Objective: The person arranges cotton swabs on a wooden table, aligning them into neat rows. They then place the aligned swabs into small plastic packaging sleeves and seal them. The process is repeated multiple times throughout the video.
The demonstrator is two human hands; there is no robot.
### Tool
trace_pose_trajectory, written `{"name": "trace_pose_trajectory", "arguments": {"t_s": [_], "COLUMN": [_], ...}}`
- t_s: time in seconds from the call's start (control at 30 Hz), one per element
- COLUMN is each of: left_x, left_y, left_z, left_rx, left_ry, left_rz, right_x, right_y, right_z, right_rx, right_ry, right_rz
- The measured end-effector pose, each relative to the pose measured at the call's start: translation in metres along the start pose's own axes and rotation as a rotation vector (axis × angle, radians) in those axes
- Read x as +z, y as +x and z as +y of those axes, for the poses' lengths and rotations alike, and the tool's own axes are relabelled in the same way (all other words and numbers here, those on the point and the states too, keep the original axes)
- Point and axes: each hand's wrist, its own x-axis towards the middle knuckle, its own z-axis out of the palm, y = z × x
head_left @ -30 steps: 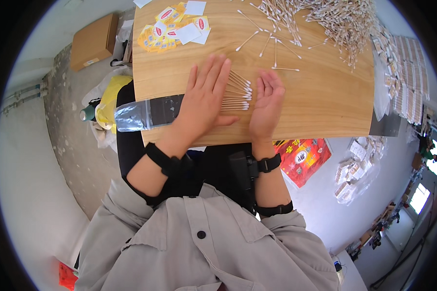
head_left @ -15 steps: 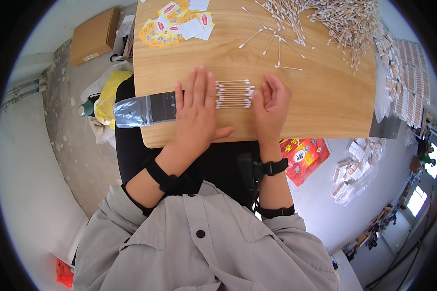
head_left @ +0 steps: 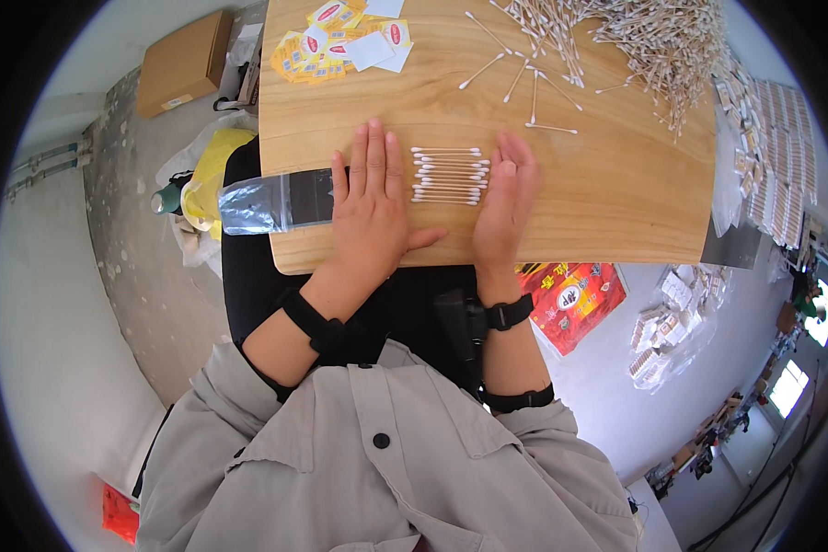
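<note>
A row of cotton swabs (head_left: 448, 175) is squared between the flat, open left hand (head_left: 370, 207) and right hand (head_left: 504, 204) — uneven pressure could scatter it across the bench (head_left: 607, 198).

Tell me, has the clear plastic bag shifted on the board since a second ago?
No. The clear plastic bag still overhangs the wooden board at its left edge, under the left hand.

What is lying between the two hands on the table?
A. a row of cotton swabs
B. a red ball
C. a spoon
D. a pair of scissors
A: a neat row of cotton swabs lies on the wooden table, with the left hand flat on one side and the right hand on the other.
</note>
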Motion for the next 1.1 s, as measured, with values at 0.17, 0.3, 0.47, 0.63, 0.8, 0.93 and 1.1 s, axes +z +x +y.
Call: {"name": "trace_pose_trajectory", "arguments": {"t_s": [0.17,0.3,0.47,0.63,0.8,0.93,1.1], "left_x": [0.007,0.002,-0.005,0.005,-0.010,-0.018,-0.036], "left_y": [0.003,-0.001,0.004,-0.002,-0.014,-0.037,-0.047], "left_z": [0.000,-0.004,0.007,0.012,-0.008,-0.037,-0.051], "left_rx": [0.015,-0.041,0.057,0.092,0.067,-0.030,-0.077], "left_ry": [0.034,-0.001,-0.042,-0.041,-0.107,0.216,0.095], "left_rz": [0.021,0.016,-0.013,-0.091,-0.071,-0.086,-0.092], "right_x": [0.018,0.015,0.017,0.020,0.055,0.092,0.105], "right_y": [-0.006,-0.004,0.007,0.006,-0.012,-0.036,-0.034], "right_z": [0.006,0.004,0.002,0.014,0.003,0.001,0.002], "right_rx": [-0.033,0.032,0.026,0.042,0.007,-0.041,-0.014], "right_ry": [0.045,0.237,0.246,0.129,0.027,-0.049,0.006], "right_rz": [-0.050,0.063,0.082,-0.061,-0.027,-0.141,-0.174]}}
